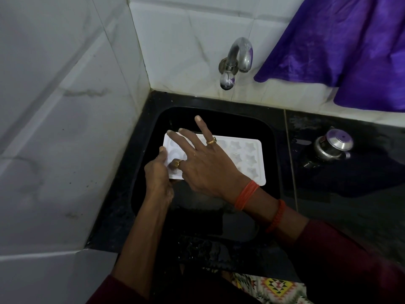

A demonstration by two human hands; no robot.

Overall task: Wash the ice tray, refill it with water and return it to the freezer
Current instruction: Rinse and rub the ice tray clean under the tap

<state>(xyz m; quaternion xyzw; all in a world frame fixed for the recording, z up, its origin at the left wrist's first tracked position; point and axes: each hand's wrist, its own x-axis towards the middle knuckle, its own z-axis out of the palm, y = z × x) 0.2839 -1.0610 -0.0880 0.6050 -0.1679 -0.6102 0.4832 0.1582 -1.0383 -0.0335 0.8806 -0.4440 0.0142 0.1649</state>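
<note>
head view. white plastic ice tray (pixel 247 154) with star-shaped cells, held about level over the black sink basin (pixel 270 137). left hand (pixel 157 174) clamps one short edge, thumb on top, other fingers hidden beneath. right hand (pixel 206 163) unclenched, straight fingers spread across the cells just beside that grip, grasping nothing. curved chrome tap (pixel 238 55) sits on the wall beyond the end farthest from the grip; no water seen running.

risks, my judgement: the one-end hold leaves the far end unsupported, so a hard rub could lever or flex it. wet plastic may slide from the pinch and drop into the basin. once filled, any tilt spills.
</note>
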